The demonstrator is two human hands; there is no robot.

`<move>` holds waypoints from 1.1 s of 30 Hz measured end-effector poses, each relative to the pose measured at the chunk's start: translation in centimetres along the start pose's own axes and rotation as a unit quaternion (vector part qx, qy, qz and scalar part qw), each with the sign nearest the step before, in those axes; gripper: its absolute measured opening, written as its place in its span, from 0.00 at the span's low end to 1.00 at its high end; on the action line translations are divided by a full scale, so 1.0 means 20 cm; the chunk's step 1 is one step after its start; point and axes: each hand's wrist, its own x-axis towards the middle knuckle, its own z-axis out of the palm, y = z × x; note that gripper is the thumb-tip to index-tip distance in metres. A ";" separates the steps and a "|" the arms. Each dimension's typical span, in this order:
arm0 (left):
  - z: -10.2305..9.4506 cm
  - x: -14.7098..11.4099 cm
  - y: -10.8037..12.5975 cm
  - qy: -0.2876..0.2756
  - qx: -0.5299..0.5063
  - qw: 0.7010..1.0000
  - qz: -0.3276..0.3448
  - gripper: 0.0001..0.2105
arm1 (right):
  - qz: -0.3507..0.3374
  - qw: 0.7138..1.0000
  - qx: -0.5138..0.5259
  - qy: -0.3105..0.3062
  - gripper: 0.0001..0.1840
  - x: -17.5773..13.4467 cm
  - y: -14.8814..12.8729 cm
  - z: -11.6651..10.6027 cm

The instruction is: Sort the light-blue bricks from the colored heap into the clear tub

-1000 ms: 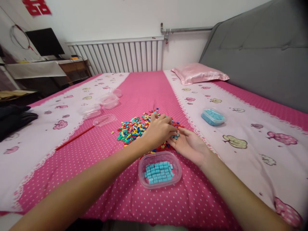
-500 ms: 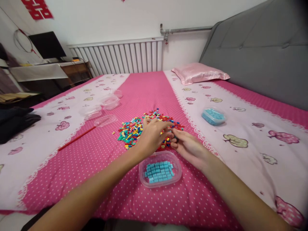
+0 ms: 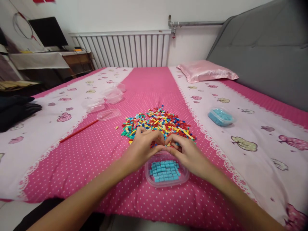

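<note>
Fingertip to fingertip, my left hand (image 3: pixel 146 143) and my right hand (image 3: pixel 185 149) meet above the near edge of the brick pile. Both are closed in a pinch on a tiny toy brick, of which only a speck of blue shows between the fingers. Behind them spreads a loose pile of small toy bricks (image 3: pixel 163 120) in red, yellow, blue, green and white. Just below the hands stands a clear plastic box (image 3: pixel 167 184), holding joined rows of light blue bricks (image 3: pixel 166 171).
A clear box of blue bricks (image 3: pixel 220 116) sits to the right. Clear empty containers (image 3: pixel 112 95) and a lid (image 3: pixel 109 114) lie at left, beside a red stick (image 3: pixel 79 131). A pink pillow (image 3: pixel 207 71) rests near the grey headboard (image 3: pixel 260 48); dark cloth (image 3: pixel 18 110) lies far left.
Both hands have drawn nearer to me, from over the pile to the far rim of the box. Their fingertips are now pressed together, and more of the pile shows. The view has shifted slightly.
</note>
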 end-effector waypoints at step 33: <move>-0.01 -0.23 0.09 0.076 0.128 0.975 0.163 0.05 | -0.038 0.984 -0.173 -0.026 0.07 -0.14 -0.12 -0.02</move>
